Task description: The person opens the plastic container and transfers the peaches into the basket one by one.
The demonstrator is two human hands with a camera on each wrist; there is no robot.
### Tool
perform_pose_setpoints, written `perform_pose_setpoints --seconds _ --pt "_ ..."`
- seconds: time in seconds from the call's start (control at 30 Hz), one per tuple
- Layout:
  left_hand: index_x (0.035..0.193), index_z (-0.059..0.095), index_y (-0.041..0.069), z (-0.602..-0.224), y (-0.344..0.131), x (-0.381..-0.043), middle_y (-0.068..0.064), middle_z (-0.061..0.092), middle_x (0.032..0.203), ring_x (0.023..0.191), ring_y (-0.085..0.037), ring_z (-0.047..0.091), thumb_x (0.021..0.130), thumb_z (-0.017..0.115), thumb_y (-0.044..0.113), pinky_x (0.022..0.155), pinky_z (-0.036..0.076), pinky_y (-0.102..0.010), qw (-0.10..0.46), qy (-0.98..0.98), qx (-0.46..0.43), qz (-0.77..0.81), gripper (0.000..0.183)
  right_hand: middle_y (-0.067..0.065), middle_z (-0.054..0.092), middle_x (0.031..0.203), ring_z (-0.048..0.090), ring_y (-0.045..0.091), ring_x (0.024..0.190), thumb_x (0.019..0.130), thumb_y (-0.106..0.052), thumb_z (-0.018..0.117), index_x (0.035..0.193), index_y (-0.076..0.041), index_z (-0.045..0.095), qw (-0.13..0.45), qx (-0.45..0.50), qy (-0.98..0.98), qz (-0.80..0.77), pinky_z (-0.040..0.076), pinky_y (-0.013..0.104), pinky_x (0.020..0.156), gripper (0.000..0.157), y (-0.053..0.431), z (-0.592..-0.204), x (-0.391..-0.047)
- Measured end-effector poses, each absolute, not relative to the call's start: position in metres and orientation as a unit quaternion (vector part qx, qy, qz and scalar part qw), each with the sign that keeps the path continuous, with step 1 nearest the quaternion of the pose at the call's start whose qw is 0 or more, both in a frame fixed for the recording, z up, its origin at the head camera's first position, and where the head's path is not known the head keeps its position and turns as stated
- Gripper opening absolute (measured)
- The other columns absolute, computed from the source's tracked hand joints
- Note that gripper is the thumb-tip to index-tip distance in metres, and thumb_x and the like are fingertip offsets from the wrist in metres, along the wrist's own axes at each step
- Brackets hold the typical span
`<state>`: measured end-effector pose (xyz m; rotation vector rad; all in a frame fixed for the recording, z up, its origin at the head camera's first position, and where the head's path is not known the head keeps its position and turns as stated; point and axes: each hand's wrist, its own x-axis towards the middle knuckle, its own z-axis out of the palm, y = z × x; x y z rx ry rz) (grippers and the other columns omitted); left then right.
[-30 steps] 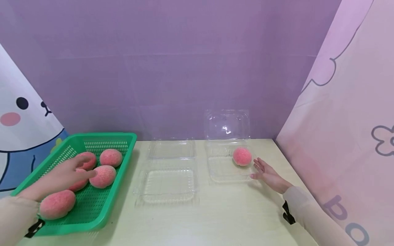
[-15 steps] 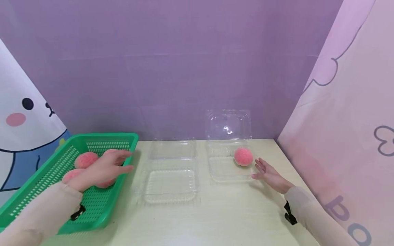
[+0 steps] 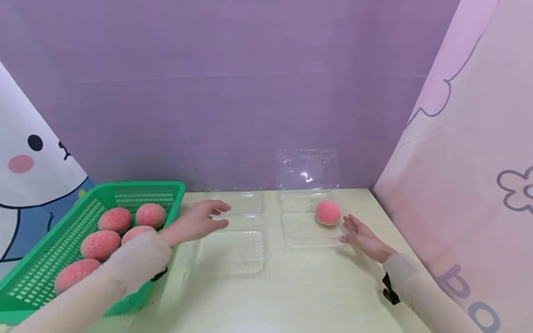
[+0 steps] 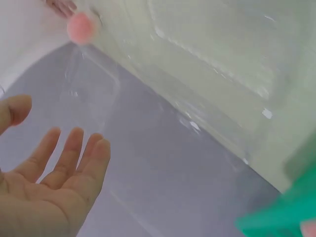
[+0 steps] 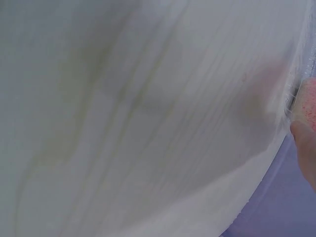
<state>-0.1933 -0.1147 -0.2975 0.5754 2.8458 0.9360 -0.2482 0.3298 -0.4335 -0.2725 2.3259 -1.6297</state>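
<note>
My left hand [image 3: 197, 223] hovers between the basket and the left clear plastic clamshell box [image 3: 231, 252], overlapping that box's back part in the head view. In the left wrist view this palm [image 4: 54, 192] holds nothing, its fingers spread and slightly bent. One fuzzy pink peach [image 3: 327, 212] sits toward the right side of the right clamshell box [image 3: 301, 233], whose lid [image 3: 307, 169] stands raised at the back. Beside that peach, at the box's right edge, my right hand [image 3: 365, 239] has its fingers extended. A fingertip [image 5: 301, 136] and the peach [image 5: 308, 103] show at the right wrist view's edge.
A green mesh basket [image 3: 139, 184] stands at the left with several peaches [image 3: 100, 245] in it; my left forearm reaches across it. Behind the pale table [image 3: 266, 300] hangs a purple cloth [image 3: 266, 101]. A pink printed panel [image 3: 466, 185] borders the right.
My left hand has moved rightward from above the peaches, over the basket's rim, to the left clamshell box, carrying nothing. The right hand and the boxed peach have stayed in place.
</note>
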Motion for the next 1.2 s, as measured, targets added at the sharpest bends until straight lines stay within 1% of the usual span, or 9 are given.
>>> perform_pose_setpoints --seconds 0.1,0.23,0.43,0.77,1.03,1.2 --pt "0.121 0.055 0.010 -0.302 -0.096 -0.200 -0.007 0.057 0.122 0.112 -0.028 0.053 0.086 0.059 0.023 0.090 0.047 -0.040 0.052 0.932 0.183 0.309 0.037 0.017 -0.006 0.152 0.001 0.036 0.139 0.087 -0.014 0.058 0.142 -0.002 -0.016 0.146 -0.094 0.812 -0.558 0.010 0.051 0.110 0.093 0.329 -0.434 -0.249" --pt "0.119 0.056 0.013 -0.308 -0.072 -0.211 -0.002 0.058 0.120 0.111 -0.022 0.054 0.085 0.061 0.022 0.090 0.047 -0.037 0.060 0.929 0.179 0.319 0.036 0.016 -0.005 0.152 0.002 0.035 0.139 0.087 -0.015 0.058 0.142 -0.002 -0.016 0.146 -0.083 0.814 -0.556 0.009 0.051 0.110 0.093 0.329 -0.434 -0.249" --pt "0.118 0.057 0.013 -0.310 -0.035 -0.229 0.000 0.059 0.118 0.110 -0.020 0.054 0.085 0.061 0.021 0.091 0.046 -0.033 0.074 0.920 0.183 0.337 0.034 0.016 -0.006 0.152 0.001 0.036 0.139 0.086 -0.016 0.059 0.142 -0.002 -0.017 0.153 -0.082 0.818 -0.548 0.008 0.053 0.110 0.095 0.330 -0.433 -0.245" --pt "0.121 0.056 0.010 -0.302 0.015 -0.258 -0.002 0.058 0.122 0.111 -0.021 0.054 0.087 0.057 0.019 0.090 0.047 -0.031 0.077 0.913 0.250 0.312 0.036 0.013 -0.004 0.153 0.002 0.034 0.139 0.086 -0.019 0.060 0.143 -0.004 -0.014 0.152 -0.088 0.813 -0.555 0.010 0.052 0.110 0.095 0.324 -0.433 -0.248" --pt "0.123 0.055 0.008 -0.317 0.059 -0.286 -0.004 0.057 0.124 0.113 -0.023 0.054 0.086 0.057 0.016 0.091 0.046 -0.029 0.078 0.904 0.283 0.312 0.037 0.014 -0.004 0.153 0.001 0.035 0.139 0.086 -0.021 0.060 0.143 -0.004 -0.014 0.153 -0.080 0.821 -0.544 0.009 0.054 0.110 0.096 0.328 -0.432 -0.246" --pt "0.124 0.054 0.008 -0.323 0.084 -0.296 -0.006 0.057 0.123 0.114 -0.020 0.053 0.086 0.058 0.016 0.093 0.045 -0.027 0.074 0.913 0.299 0.270 0.038 0.014 -0.004 0.153 0.001 0.035 0.139 0.086 -0.019 0.061 0.143 -0.004 -0.014 0.159 -0.076 0.817 -0.548 0.009 0.054 0.110 0.095 0.328 -0.427 -0.246"
